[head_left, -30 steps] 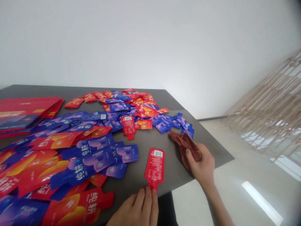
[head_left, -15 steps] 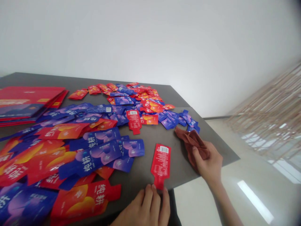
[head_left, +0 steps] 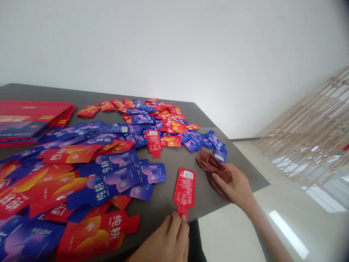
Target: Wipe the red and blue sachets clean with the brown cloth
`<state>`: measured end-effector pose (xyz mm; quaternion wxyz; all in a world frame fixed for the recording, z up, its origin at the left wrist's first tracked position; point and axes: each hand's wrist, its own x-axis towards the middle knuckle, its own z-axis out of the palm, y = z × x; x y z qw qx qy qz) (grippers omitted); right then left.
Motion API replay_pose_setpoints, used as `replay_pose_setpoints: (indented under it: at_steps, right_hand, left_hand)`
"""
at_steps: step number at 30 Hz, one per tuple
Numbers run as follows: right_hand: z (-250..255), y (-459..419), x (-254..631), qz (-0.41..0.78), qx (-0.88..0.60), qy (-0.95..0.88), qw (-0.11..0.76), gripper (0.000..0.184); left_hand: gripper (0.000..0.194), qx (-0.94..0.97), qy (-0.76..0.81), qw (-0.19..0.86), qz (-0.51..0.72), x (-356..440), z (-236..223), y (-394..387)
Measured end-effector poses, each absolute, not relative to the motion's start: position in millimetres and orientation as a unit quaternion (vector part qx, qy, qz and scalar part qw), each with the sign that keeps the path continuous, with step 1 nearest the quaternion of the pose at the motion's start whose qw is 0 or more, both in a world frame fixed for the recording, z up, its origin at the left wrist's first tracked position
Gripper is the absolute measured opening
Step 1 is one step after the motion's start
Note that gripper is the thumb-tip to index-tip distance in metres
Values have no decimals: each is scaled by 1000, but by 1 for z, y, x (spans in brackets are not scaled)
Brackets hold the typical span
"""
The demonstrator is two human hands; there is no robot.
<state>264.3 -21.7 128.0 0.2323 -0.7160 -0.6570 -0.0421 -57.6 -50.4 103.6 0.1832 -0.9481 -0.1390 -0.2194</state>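
Observation:
A red sachet (head_left: 184,187) with a barcode lies back side up on the table, its narrow neck pointing toward me. My left hand (head_left: 167,238) pinches that neck near the front edge, thumb and fingers drawn together. To the right, my right hand (head_left: 236,183) grips a folded brown cloth (head_left: 211,165), which rests on the tabletop by the edge. Part of the cloth is hidden behind the fingers. Just beyond it lie a few blue sachets (head_left: 215,140). Left of my left hand is a red-orange sachet (head_left: 91,233), front side up.
A large heap of blue and red sachets (head_left: 114,180) spreads over the left of the grey table (head_left: 163,193). Another pile (head_left: 163,112) lies farther back. Flat red packages (head_left: 35,109) are stacked at far left. A white wall stands behind; wooden poles (head_left: 308,134) are at right.
My left hand has closed on the neck of the red sachet; before, its thumb was apart. My right hand and the brown cloth have shifted slightly left in view.

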Motion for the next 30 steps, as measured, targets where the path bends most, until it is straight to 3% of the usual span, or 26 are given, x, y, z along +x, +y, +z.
replay_pose_setpoints:
  at_steps: [5, 12, 20, 24, 30]
  right_hand:
    - [131, -18, 264, -27, -710, -662, 239, 33]
    - [157, -25, 264, 19, -754, -517, 404, 40]
    - [197, -49, 234, -50, -694, -529, 486, 33]
    - [211, -55, 216, -26, -676, -521, 520, 31]
    - [219, -58, 194, -1, -620, -634, 463, 21]
  left_hand:
    - [33, -943, -134, 218, -213, -58, 100, -53]
    - [32, -936, -122, 249, -216, -57, 98, -48]
    - [38, -934, -137, 256, -209, -59, 101, -48]
    - [36, -933, -131, 269, -200, -61, 101, -48]
    - [35, -938, -111, 274, -184, -62, 102, -46]
